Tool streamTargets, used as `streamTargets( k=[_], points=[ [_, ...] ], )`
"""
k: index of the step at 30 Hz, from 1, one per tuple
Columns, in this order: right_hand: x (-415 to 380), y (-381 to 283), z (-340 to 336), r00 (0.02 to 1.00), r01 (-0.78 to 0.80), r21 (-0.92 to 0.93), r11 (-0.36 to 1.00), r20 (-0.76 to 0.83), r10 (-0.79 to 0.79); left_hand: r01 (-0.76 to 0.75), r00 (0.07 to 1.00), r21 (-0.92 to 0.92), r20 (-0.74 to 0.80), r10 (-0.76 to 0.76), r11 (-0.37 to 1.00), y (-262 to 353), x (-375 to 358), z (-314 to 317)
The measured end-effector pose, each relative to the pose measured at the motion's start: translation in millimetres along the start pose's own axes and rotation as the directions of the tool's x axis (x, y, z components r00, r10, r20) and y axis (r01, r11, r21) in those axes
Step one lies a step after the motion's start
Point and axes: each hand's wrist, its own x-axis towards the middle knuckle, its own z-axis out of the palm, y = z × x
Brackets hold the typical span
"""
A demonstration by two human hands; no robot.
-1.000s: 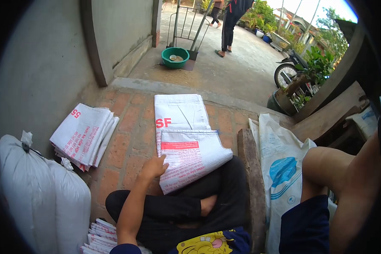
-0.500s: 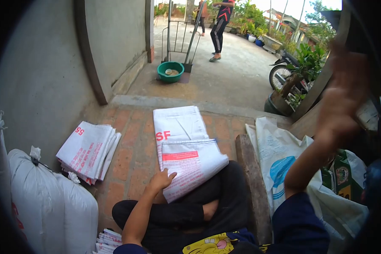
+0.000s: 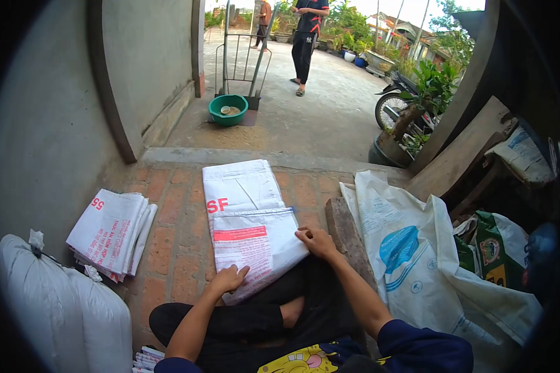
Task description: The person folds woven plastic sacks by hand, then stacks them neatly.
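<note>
A folded white woven sack [image 3: 242, 255] with red print lies partly on the brick floor and partly over my crossed legs. Its upper layer is turned back, with a blue-stitched edge across the middle. My left hand [image 3: 227, 281] rests palm down on the sack's lower left side, fingers a little apart. At the right edge, my right hand [image 3: 317, 242] has its thumb and fingers closed on the sack's fold. A stack of folded sacks [image 3: 112, 230] sits to the left. More folded sacks [image 3: 148, 359] show beside my left knee, partly cut off.
Filled white sacks [image 3: 56, 298] stand along the left wall. A wooden beam [image 3: 348, 239] and a large white sack [image 3: 410, 261] lie at my right. Beyond the doorsill are a green basin [image 3: 228, 110], a hand truck [image 3: 242, 56], a motorbike [image 3: 395, 109] and two people.
My right hand, raised and blurred at the far right before, has come down onto the sack's right edge. My left hand stays on the sack. The view has shifted slightly.
</note>
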Motion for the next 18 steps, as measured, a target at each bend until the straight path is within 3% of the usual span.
streamTargets(
  k=[2,4,5,7,9,14,17,18],
  points=[
    [-7,4,-6,0.997,0.075,-0.031,0.997,0.035,-0.074,0.000,0.989,0.169,-0.148,0.026,0.986,-3,1,3],
    [-12,14,-6,0.970,0.233,-0.046,0.971,0.088,-0.228,0.016,0.987,0.186,-0.161,0.014,0.982,-1,-5,-9],
    [-14,12,-9,0.970,0.232,-0.056,0.971,0.085,-0.227,0.046,0.985,0.203,-0.173,-0.010,0.978,-1,-9,-15],
    [-19,5,-10,0.906,0.421,-0.227,0.878,0.073,-0.416,0.072,0.975,0.168,-0.221,-0.034,0.983,-6,-7,-24],
    [-21,1,-9,0.910,0.415,-0.250,0.875,0.105,-0.402,0.135,0.942,0.133,-0.325,-0.085,0.982,-14,-5,-34],
    [-19,5,-2,0.800,0.587,-0.251,0.770,0.036,-0.599,0.179,0.952,0.068,-0.263,-0.155,0.981,-41,22,-30],
    [-25,-4,-7,0.857,0.512,-0.234,0.827,0.073,-0.510,0.204,0.947,0.001,-0.255,-0.197,0.979,-63,55,-8],
    [-26,-4,-7,0.857,0.512,-0.235,0.826,0.073,-0.510,0.105,0.952,-0.058,-0.283,-0.117,0.993,-86,79,8]
  ],
)
